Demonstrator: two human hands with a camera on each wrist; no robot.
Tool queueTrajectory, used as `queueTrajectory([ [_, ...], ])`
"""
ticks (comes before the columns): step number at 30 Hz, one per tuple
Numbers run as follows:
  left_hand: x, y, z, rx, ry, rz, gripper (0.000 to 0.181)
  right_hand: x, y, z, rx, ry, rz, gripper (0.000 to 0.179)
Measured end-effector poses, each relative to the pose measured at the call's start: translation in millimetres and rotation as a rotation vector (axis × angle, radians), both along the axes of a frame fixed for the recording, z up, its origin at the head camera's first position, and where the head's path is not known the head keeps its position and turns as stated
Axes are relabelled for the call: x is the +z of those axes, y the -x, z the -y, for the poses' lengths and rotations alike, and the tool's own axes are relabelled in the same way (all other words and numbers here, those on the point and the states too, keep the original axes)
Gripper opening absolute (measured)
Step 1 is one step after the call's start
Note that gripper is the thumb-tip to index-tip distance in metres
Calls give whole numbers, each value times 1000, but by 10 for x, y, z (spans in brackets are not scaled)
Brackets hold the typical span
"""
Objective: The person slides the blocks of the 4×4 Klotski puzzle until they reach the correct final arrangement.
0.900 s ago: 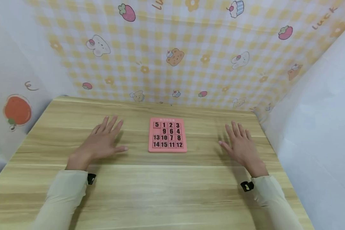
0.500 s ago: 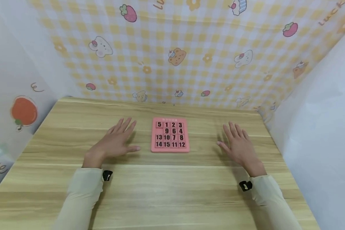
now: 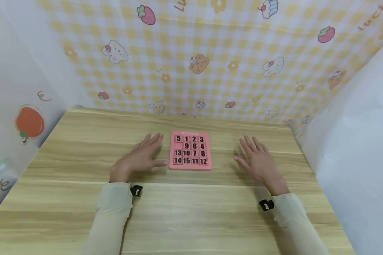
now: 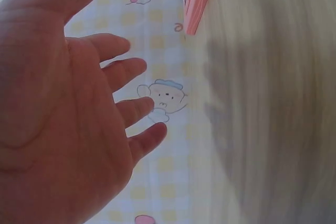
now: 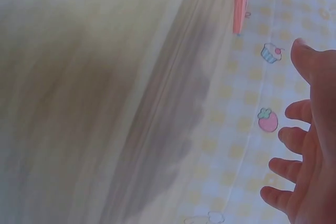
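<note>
A pink sliding number puzzle [image 3: 190, 150] lies flat on the wooden table. Its black-numbered tiles fill four rows, with one vacant slot at the left of the second row, below the 5. Close to the puzzle's left side is my left hand [image 3: 141, 156], fingers spread, thumb near the lower left corner but apart from it. My right hand [image 3: 257, 161] hovers farther off to the right, fingers extended and holding nothing. Both wrist views catch only the edge of the puzzle [image 4: 198, 3], with each palm bare and a hand shadow on the table.
The wooden table [image 3: 191, 219] stretches forward to a yellow checked wall cloth [image 3: 178, 46] with cartoon prints. White side walls stand at left and right [image 3: 354, 141]. Black wrist straps [image 3: 136, 190] show at both sleeves.
My left hand has moved right, from well away to right beside the puzzle. The right hand has shifted a little left, toward it. The puzzle's tiles look the same.
</note>
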State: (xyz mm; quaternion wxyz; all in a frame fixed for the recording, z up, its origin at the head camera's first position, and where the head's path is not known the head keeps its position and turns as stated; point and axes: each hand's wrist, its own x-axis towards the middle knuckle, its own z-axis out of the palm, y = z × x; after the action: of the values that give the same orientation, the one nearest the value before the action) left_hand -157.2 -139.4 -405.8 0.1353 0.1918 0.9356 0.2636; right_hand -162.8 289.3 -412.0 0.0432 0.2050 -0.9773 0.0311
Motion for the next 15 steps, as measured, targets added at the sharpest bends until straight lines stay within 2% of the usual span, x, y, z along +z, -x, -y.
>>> queueTrajectory([
  [10,-146,72,-126,-7,1,48,104,-3,62,291,37,30,19,77],
  [15,-196,102,-179,-19,-3,65,100,-34,95,389,65,-5,23,76],
])
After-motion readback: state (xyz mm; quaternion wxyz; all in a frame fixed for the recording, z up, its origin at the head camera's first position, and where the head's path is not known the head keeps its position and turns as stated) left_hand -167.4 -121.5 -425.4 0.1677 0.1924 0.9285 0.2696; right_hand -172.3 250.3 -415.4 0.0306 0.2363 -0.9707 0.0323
